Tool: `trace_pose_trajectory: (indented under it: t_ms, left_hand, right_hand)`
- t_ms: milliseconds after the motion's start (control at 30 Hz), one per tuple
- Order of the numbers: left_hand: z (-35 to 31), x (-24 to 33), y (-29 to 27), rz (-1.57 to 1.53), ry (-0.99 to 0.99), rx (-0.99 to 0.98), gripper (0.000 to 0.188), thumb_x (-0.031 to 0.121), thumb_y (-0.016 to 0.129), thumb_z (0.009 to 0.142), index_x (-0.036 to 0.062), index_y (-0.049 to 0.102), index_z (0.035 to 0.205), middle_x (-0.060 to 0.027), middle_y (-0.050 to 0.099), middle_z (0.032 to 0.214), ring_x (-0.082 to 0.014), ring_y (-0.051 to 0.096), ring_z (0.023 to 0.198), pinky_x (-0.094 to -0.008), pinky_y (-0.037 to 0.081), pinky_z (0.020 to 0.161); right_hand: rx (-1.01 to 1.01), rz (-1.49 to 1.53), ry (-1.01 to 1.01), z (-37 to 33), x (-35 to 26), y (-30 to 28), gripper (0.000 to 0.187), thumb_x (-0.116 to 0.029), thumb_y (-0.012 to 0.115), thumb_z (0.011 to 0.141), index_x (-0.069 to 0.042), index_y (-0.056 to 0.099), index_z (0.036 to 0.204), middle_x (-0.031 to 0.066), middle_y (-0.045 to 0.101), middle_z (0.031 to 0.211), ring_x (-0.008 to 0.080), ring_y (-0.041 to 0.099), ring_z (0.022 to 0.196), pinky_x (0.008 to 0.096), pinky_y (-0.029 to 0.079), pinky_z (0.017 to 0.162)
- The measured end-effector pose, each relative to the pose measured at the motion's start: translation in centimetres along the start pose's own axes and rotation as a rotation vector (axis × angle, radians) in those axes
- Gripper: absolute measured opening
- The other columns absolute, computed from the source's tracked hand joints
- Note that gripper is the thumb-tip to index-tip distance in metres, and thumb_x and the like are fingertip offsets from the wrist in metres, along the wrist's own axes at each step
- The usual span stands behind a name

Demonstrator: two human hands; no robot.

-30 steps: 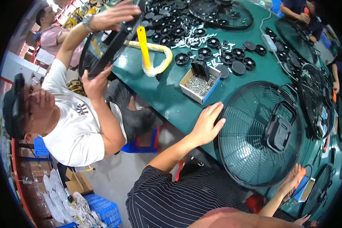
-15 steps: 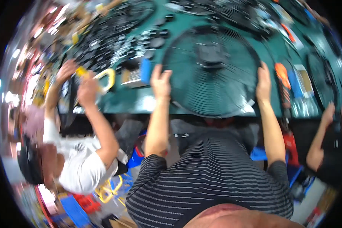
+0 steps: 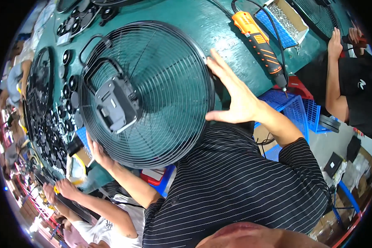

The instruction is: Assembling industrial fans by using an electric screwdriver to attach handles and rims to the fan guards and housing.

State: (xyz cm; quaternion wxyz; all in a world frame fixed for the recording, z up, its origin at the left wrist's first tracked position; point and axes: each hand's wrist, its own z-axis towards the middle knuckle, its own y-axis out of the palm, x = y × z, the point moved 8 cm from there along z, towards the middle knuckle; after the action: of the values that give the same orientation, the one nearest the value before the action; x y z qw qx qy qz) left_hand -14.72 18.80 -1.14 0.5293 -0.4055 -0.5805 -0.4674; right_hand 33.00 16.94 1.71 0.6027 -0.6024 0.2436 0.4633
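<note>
A round black wire fan guard (image 3: 169, 120) with a dark box-shaped housing (image 3: 116, 105) and a looped bracket fills the middle of the view. It overlaps the near edge of the green table and part of my striped shirt. My left hand (image 3: 99, 155) is at the lower left of the rim, its fingers curled against it and partly hidden by it. On the right, my right hand (image 3: 237, 97) has fingers and thumb spread wide. Its fingertips and thumb tip meet the rim, with a gap between rim and palm.
An orange-and-black power screwdriver (image 3: 258, 41) lies right of the guard, beside a blue-sided box of screws (image 3: 283, 20). Many small black parts (image 3: 49, 142) cover the table's left. Co-workers' arms (image 3: 99, 206) are at lower left and far right. Blue crates (image 3: 299, 109) stand below the edge.
My view has swung to the right. The fan guard has turned so its housing sits on the left, and it appears closer. My right hand's fingers have spread.
</note>
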Motion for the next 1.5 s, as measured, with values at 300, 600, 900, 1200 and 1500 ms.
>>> trace_pose_trajectory:
  t_ms: [300,600,900,1200,1500]
  left_hand:
    - [0.6,-0.4,-2.5,0.376,-0.037,0.113,0.073,0.027,0.049,0.092,-0.0095,0.027,0.151,-0.0226,0.038,0.151,-0.0296,0.039,0.140,-0.0402,0.023,0.119]
    - [1.4,-0.4,-1.9,0.437,-0.011,-0.031,0.075,0.034,0.046,0.095,-0.0071,0.024,0.153,-0.0197,0.032,0.156,-0.0280,0.032,0.144,-0.0403,0.020,0.119]
    - [0.9,-0.5,-2.6,0.451,0.037,-0.022,0.073,0.032,0.043,0.095,-0.0067,0.023,0.153,-0.0192,0.029,0.159,-0.0289,0.030,0.145,-0.0416,0.019,0.120]
    - [1.1,-0.6,-2.6,0.542,0.084,-0.053,0.073,0.033,0.045,0.095,-0.0055,0.024,0.153,-0.0196,0.030,0.158,-0.0288,0.031,0.145,-0.0425,0.018,0.121]
    - [9.5,11.4,-20.4,2.254,0.492,0.091,0.035,0.027,0.050,0.093,0.0061,0.057,0.120,-0.0103,0.055,0.129,-0.0246,0.047,0.126,-0.0383,0.038,0.106]
  right_hand:
    - [-0.151,0.112,-0.028,0.2,2.4,0.5,0.112,-0.022,0.089,0.062,-0.002,0.026,0.153,0.0239,0.015,0.161,0.0407,0.025,0.147,0.0454,0.034,0.117]
    - [-0.071,0.207,-0.058,0.3,2.8,-0.1,0.102,-0.025,0.088,0.069,-0.002,0.031,0.151,0.0274,0.027,0.157,0.0434,0.035,0.142,0.0483,0.037,0.113]
    - [-0.076,0.257,-0.018,0.5,3.2,-0.4,0.107,-0.012,0.088,0.063,-0.006,0.029,0.152,0.0191,0.024,0.160,0.0382,0.034,0.144,0.0450,0.040,0.113]
    - [-0.056,0.440,0.051,0.6,3.6,-0.4,0.101,-0.007,0.086,0.072,-0.006,0.028,0.154,0.0233,0.027,0.158,0.0389,0.032,0.144,0.0514,0.043,0.108]
    - [-0.043,0.502,0.102,0.5,4.0,-0.4,0.103,-0.003,0.085,0.071,-0.007,0.025,0.155,0.0216,0.027,0.158,0.0376,0.032,0.145,0.0532,0.042,0.109]
